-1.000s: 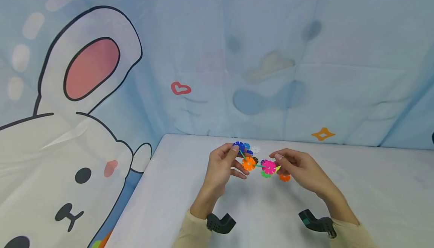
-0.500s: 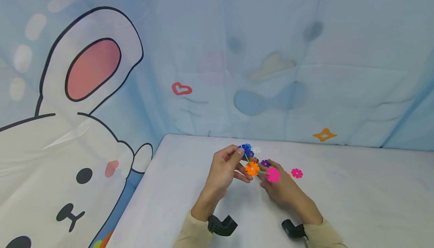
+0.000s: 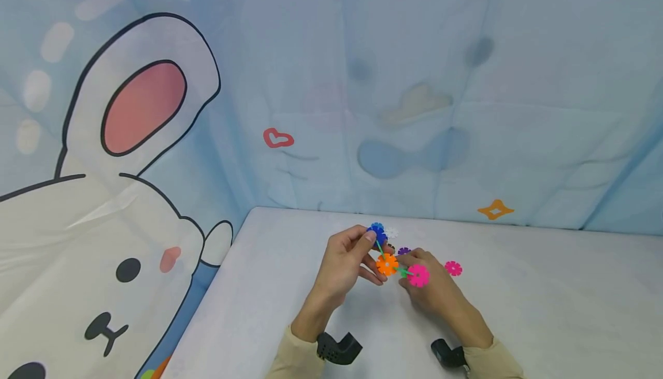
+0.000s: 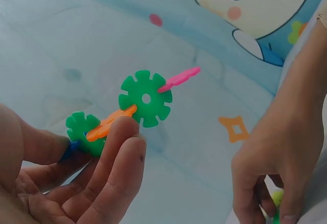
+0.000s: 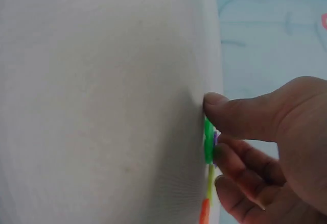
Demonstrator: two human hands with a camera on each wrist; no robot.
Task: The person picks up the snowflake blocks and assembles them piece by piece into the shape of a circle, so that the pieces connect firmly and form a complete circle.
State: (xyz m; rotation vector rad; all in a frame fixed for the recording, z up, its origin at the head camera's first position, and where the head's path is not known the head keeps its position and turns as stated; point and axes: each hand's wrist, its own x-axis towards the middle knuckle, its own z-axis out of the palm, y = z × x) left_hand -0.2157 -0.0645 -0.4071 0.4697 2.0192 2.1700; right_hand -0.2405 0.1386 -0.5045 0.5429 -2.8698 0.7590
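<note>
Pale-blue printed sheeting point(image 3: 311, 51), lightly creased, stands behind a white-topped table point(image 3: 248, 287). Prints: large white cartoon animal point(image 3: 150, 218) with pink inner ear, left side; red heart outline point(image 3: 279, 144); orange four-pointed star point(image 3: 484, 210), low right. Light soft, diffuse; faint shadows on tabletop.

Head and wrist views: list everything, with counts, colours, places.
Disc chain: one, blue-green-orange-green-pink, in left grip
Loose pink disc: one, pink, table
White disc: one, white, beyond chain
Purple disc: one, purple, beyond right grip
Green disc: one, green, by right grip
Other discs: uncountable, mixed, partly hidden
Table: one, white, below
Backdrop: one, blue with rabbit, behind
Wrist cameras: two, black, wrists
Sleeves: two, beige, forearms
Left grip: one, bare, pinching chain
Right grip: one, bare, among discs
</note>
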